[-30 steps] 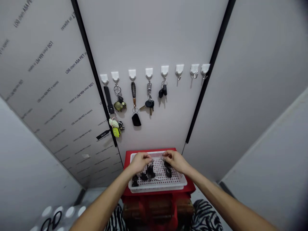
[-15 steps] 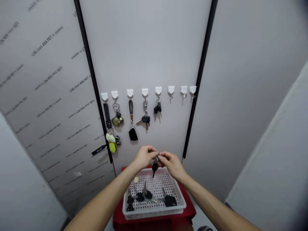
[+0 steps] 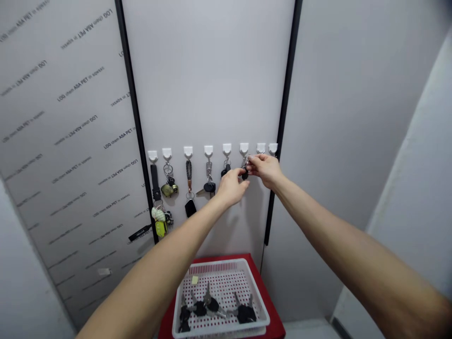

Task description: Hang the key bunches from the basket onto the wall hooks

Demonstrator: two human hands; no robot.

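Observation:
My right hand point(image 3: 267, 170) is at the wall, its thumb and fingertips pinching the metal ring of a bunch of keys point(image 3: 245, 173) with a black head. The ring is just under a white hook point(image 3: 244, 148); whether it is over the hook is hidden by my fingers. From below left, my left hand point(image 3: 233, 187) has its fingers closed at the black key head, partly covering the keys. Behind its fingertips, another black-headed key set point(image 3: 226, 169) hangs from the neighbouring hook point(image 3: 227, 149).
Further left hang keys on a clip point(image 3: 209, 187), a braided strap point(image 3: 189, 176), a brass-coloured bunch point(image 3: 169, 189) and a dark strap point(image 3: 155, 183). Two white hooks point(image 3: 261, 148) are to the right. Below, a white basket point(image 3: 221, 266) with several keys stands on a red surface point(image 3: 270, 301).
Both hands have risen from above the basket to the hook row, carrying the bunch of keys up. My left hand has shifted from the ring to the key head. The view has tilted slightly.

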